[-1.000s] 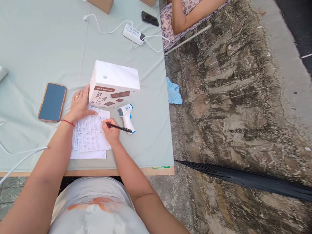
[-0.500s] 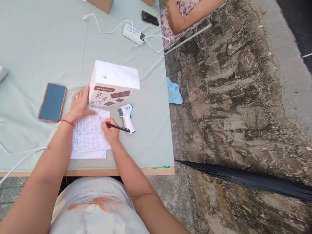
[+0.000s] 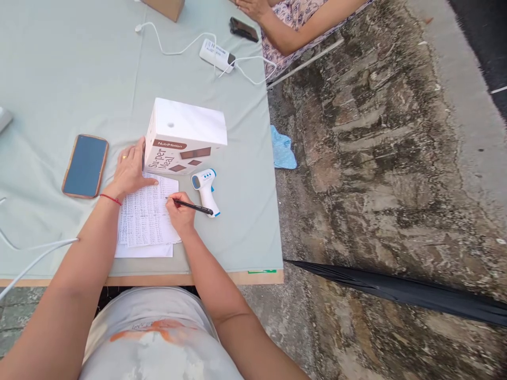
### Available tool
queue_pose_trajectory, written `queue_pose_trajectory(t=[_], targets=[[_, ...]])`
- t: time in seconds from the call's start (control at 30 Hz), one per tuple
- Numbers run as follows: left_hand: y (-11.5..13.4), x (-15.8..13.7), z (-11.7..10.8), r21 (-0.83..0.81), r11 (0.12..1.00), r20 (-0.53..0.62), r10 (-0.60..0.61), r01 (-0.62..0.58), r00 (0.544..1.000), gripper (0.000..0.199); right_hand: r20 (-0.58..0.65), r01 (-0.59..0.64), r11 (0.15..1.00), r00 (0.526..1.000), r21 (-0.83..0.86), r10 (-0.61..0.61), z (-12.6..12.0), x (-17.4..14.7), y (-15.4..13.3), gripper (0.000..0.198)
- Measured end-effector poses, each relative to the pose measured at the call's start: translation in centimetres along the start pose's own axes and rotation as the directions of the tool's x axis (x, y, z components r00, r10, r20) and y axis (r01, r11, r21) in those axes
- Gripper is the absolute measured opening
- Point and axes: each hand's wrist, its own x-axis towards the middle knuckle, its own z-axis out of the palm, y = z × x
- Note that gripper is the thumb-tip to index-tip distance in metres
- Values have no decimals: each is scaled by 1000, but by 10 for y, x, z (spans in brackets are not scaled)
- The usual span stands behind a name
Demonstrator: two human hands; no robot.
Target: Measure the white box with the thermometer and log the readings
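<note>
My right hand grips a black pen, its tip at the right part of a handwritten sheet. The sheet lies on other papers, covered in rows of small writing. My left hand rests flat with its fingers stretched along the left side of a white "Super Meal" box, thumb over the top of the sheet. Right of the writing hand lies a white and blue infrared thermometer. A phone in a brown case lies left of my left hand.
On the pale green tablecloth are a white device with a cable, a black object and a cardboard box. Another person's arm is at the far right corner. A blue cloth hangs by the table's right edge.
The pen and my right hand have shifted very slightly to the right. The other person's forearm and hand have come further into view over the table corner. My left hand stays put.
</note>
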Motion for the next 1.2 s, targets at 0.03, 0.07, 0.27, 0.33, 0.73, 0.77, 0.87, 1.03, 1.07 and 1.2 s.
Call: queue_pose_trajectory(t=[0.03,0.07,0.27,0.33,0.73,0.77,0.87,1.03,1.07,1.2], targets=[[0,0,0,2,1000,3,0,0,1000,135,3,0,1000,1000,-8,0,0,0,0,13],[0,0,-1,4,1000,6,-1,1,1000,133,7,1,1000,1000,-15,-1,0,0,0,13],[-1,0,-3,-26,1000,-10,5,-5,1000,111,15,30,999,999,-12,-30,2,0,4,14],[-2,0,-4,-55,998,-26,17,-19,1000,103,2,50,998,999,-30,-50,1,0,6,13],[-4,2,-2,-204,979,-120,-41,16,992,102,50,332,793,932,-510,-358,-22,2,18,30],[-5,2,-2,-216,976,-135,-51,20,990,102,70,342,778,930,-527,-361,-20,1,18,32],[-5,3,-3,-225,974,-160,-63,26,985,105,76,365,755,918,-545,-389,-19,1,14,36],[-2,2,-7,-193,981,-168,-55,21,984,96,-199,132,765,925,-630,-324,-51,18,16,50],[0,2,-8,-190,982,-173,-46,12,984,92,-220,61,766,940,-640,-259,-59,22,19,54],[4,2,-10,-183,983,-200,-31,-7,979,84,-203,-68,818,977,-571,-60,-77,33,30,51]])
